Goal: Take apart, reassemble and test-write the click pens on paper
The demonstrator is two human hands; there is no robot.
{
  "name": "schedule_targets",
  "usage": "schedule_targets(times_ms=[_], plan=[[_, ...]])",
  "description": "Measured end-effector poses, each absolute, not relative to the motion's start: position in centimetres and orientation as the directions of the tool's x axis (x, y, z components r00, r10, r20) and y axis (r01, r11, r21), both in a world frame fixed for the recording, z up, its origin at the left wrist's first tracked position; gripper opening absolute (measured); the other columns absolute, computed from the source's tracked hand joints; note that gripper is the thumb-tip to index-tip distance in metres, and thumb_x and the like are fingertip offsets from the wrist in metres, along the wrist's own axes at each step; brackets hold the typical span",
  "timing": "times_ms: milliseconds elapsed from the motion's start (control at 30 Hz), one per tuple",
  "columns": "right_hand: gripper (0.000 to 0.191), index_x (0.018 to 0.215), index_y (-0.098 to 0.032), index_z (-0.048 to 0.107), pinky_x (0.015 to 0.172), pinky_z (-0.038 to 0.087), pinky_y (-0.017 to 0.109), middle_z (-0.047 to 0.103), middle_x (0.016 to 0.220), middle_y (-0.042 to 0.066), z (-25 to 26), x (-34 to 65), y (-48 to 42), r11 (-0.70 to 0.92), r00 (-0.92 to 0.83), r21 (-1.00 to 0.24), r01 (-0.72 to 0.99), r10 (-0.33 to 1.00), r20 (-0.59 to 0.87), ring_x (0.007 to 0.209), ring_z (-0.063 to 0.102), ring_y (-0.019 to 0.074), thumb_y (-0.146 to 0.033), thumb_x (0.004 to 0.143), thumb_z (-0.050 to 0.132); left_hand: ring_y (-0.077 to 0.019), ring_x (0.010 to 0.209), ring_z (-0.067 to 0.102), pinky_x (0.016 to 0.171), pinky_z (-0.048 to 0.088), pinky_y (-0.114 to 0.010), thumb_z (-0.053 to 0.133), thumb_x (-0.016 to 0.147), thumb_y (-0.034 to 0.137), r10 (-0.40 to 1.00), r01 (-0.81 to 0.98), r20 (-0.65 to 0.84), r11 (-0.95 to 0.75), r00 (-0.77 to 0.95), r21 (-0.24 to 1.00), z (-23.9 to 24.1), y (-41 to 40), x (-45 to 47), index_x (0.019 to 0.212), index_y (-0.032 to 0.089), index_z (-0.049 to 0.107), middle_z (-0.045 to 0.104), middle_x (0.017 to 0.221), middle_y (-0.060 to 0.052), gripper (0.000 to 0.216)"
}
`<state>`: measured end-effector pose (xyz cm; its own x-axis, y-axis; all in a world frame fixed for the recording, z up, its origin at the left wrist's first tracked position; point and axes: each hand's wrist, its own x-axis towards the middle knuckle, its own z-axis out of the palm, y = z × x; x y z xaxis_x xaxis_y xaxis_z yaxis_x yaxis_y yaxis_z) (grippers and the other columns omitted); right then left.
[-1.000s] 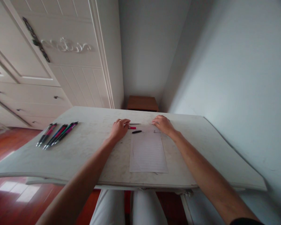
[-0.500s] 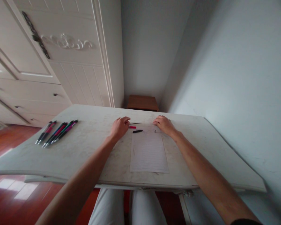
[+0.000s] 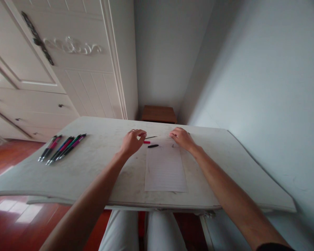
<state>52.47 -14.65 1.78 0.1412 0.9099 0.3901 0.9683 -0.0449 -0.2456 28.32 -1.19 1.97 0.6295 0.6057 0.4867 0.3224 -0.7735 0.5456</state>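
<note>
My left hand (image 3: 133,142) is closed in a pinch above the far part of the table. A thin dark pen refill (image 3: 151,137) sticks out to the right from its fingertips. Just below those fingers a short red pen piece (image 3: 147,142) lies on the table. A black pen piece (image 3: 153,146) rests at the top edge of a lined sheet of paper (image 3: 165,170). Opposite, my right hand (image 3: 181,138) has its fingertips pinched together; anything between them is too small to make out. Below it lies a tiny part (image 3: 172,146), unclear in kind.
Several pens (image 3: 65,148) with coloured barrels lie side by side on the left of the white table (image 3: 99,174). A white cabinet (image 3: 89,90) stands behind on the left. A brown wooden piece of furniture (image 3: 159,113) is beyond the far edge, and a wall (image 3: 264,87) borders the right.
The refill by my left fingertips has tilted slightly, its right end higher. My left thumb and index finger show a small gap now. My right hand has shifted slightly left.
</note>
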Motion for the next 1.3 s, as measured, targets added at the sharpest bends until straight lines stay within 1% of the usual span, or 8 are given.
schedule_targets(times_ms=[133,267,400,767,900,1033,1167,1300], plan=[[0.024,0.088,-0.019,0.074,0.083,0.043,0.030,0.069,0.090,0.007,1.9,52.0,-14.5,0.010,0.102,-0.255,0.967,0.901,0.421,0.087,0.059,0.0196,-0.026,0.094,0.052,-0.0215,0.094,0.062,0.091,0.046,-0.038,0.059,0.090,0.029,0.362,0.141,0.594,-0.912,0.718,0.386,1.9,-3.3,28.9,0.092,0.021,0.076,0.073,0.098,-0.007,0.019],[0.023,0.087,-0.018,0.074,0.083,0.043,0.030,0.069,0.089,0.007,1.8,51.8,-14.4,0.037,0.088,-0.267,0.963,0.893,0.442,0.086,0.060,0.0195,-0.025,0.093,0.052,-0.0251,0.109,0.056,0.093,0.044,-0.042,0.061,0.090,0.033,0.279,0.146,0.500,-0.946,0.820,0.288,1.5,-5.3,30.0,0.101,0.026,0.076,0.068,0.116,-0.008,0.020],[0.022,0.087,-0.018,0.074,0.083,0.044,0.030,0.069,0.089,0.007,1.8,51.8,-14.4,0.033,0.096,-0.273,0.961,0.891,0.445,0.086,0.060,0.0197,-0.025,0.093,0.053,-0.0264,0.116,0.053,0.096,0.041,-0.044,0.060,0.091,0.028,0.257,0.166,0.423,-0.956,0.869,0.240,1.2,-6.0,31.0,0.102,0.026,0.076,0.065,0.124,-0.008,0.020],[0.023,0.087,-0.018,0.074,0.085,0.044,0.029,0.069,0.090,0.007,1.9,51.5,-14.4,0.017,0.098,-0.252,0.968,0.895,0.436,0.089,0.061,0.0193,-0.024,0.093,0.053,-0.0253,0.105,0.054,0.091,0.040,-0.041,0.059,0.090,0.022,0.272,0.180,0.412,-0.952,0.870,0.249,0.7,-5.7,31.4,0.089,0.022,0.072,0.069,0.108,-0.008,0.013],[0.024,0.086,-0.017,0.074,0.085,0.043,0.029,0.070,0.090,0.007,2.0,51.4,-14.4,0.035,0.077,-0.247,0.968,0.901,0.427,0.089,0.060,0.0192,-0.024,0.093,0.052,-0.0222,0.099,0.055,0.090,0.041,-0.038,0.054,0.090,0.016,0.281,0.083,0.499,-0.920,0.820,0.382,1.0,-5.9,31.3,0.087,0.020,0.067,0.068,0.100,-0.007,0.014],[0.025,0.085,-0.016,0.073,0.086,0.043,0.030,0.070,0.090,0.008,2.2,51.1,-14.5,0.054,0.055,-0.243,0.969,0.906,0.419,0.088,0.061,0.0189,-0.023,0.094,0.050,-0.0179,0.084,0.058,0.078,0.046,-0.031,0.048,0.091,0.020,0.575,0.039,0.609,-0.743,0.546,0.668,2.0,-4.9,30.9,0.086,0.018,0.061,0.066,0.087,-0.006,0.014],[0.025,0.091,-0.016,0.073,0.088,0.045,0.032,0.072,0.095,0.009,2.3,51.0,-14.6,0.085,0.029,-0.251,0.964,0.907,0.420,0.091,0.062,0.0197,-0.026,0.095,0.050,-0.0156,0.079,0.060,0.073,0.047,-0.028,0.049,0.086,0.022,0.802,-0.019,0.523,-0.541,0.288,0.841,2.7,-2.5,30.1,0.097,0.018,0.061,0.065,0.082,-0.003,0.017],[0.025,0.105,-0.016,0.071,0.095,0.045,0.037,0.073,0.107,0.011,2.6,50.7,-14.2,0.123,-0.015,-0.240,0.963,0.913,0.408,0.102,0.063,0.0223,-0.029,0.095,0.052,-0.0155,0.075,0.060,0.063,0.047,-0.027,0.050,0.084,0.030,0.869,-0.075,0.395,-0.391,0.297,0.917,2.6,-1.1,29.7,0.101,0.017,0.065,0.069,0.085,-0.005,0.026]])
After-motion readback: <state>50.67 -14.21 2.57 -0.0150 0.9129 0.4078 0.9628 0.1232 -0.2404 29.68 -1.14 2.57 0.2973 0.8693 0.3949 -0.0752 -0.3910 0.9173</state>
